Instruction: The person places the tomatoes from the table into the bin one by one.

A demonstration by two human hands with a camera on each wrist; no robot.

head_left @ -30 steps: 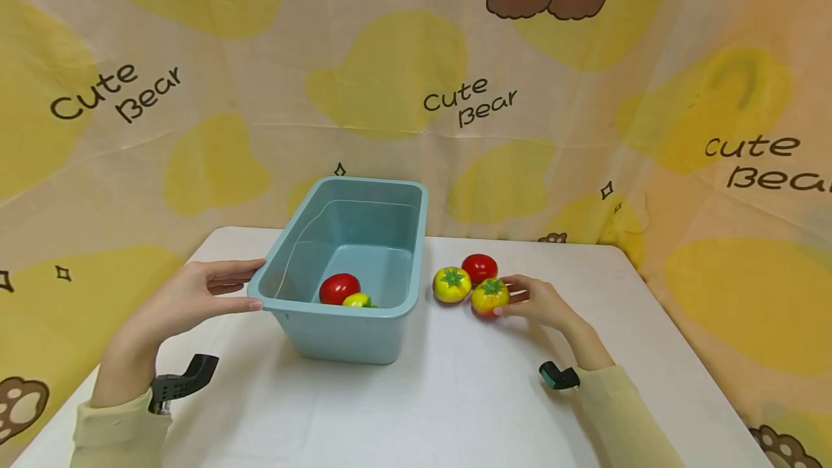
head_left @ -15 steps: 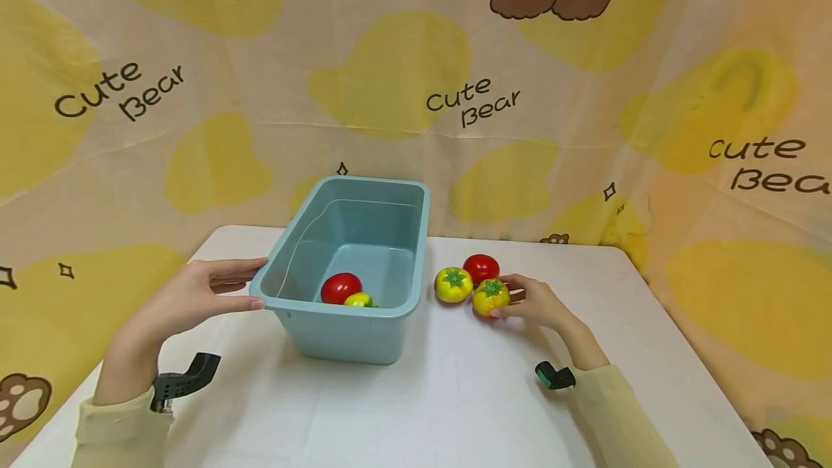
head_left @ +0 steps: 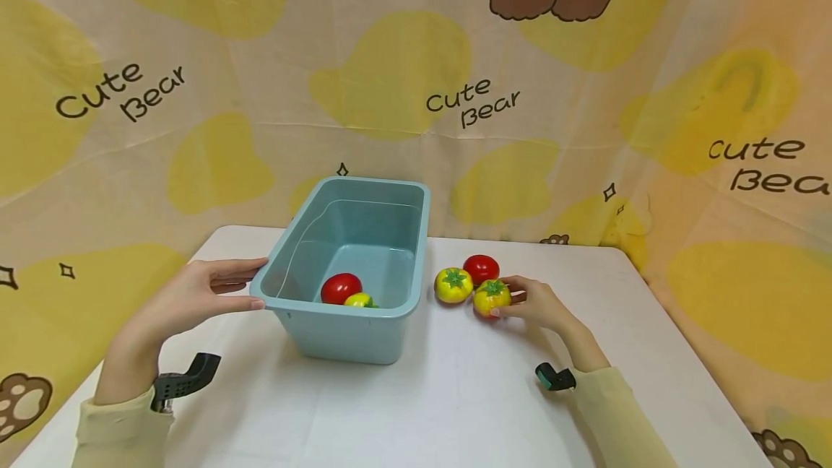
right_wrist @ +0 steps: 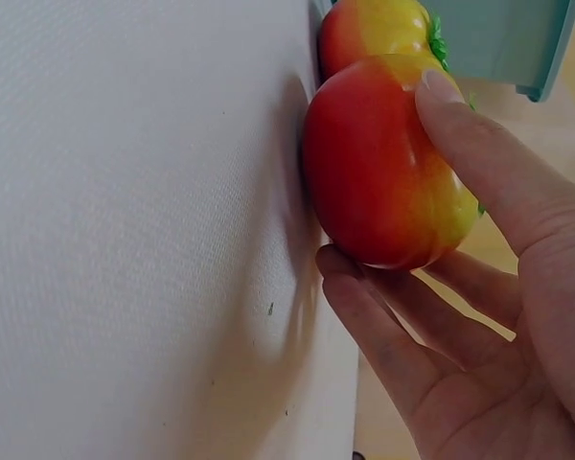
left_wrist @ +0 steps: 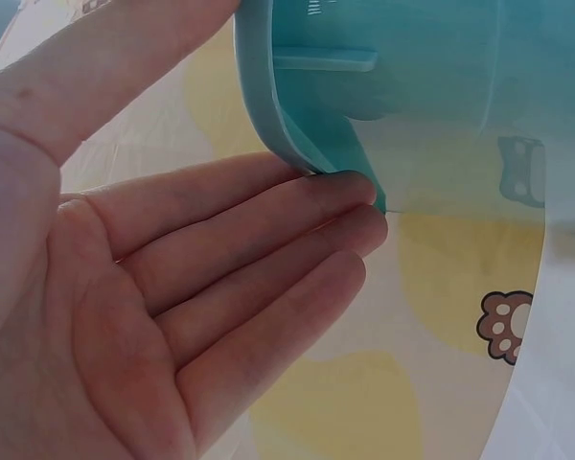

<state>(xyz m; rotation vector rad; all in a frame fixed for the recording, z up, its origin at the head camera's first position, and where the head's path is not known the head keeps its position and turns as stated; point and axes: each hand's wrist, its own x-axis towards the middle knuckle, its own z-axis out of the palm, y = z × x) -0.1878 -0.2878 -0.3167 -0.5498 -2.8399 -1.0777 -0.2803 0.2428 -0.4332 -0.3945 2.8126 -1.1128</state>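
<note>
My left hand [head_left: 188, 298] is at the near left corner of a blue-grey plastic bin [head_left: 344, 334]. Its straight fingers and thumb touch the rim, and the left wrist view shows the fingertips [left_wrist: 350, 278] just below that edge. My right hand [head_left: 542, 302] holds a yellow tomato [head_left: 492, 300] with a red underside and green star-shaped top, thumb on one side and fingers on the other. Close beside it on the table sit another yellow tomato [head_left: 453, 285] and a red tomato [head_left: 481, 269].
Inside the bin, near its front wall, lie a red tomato [head_left: 341, 288] and a yellow one [head_left: 359, 300], partly hidden by the rim. The bin stands on a white table [head_left: 448, 410]. A printed cloth [head_left: 383, 78] hangs right behind the table and along its sides.
</note>
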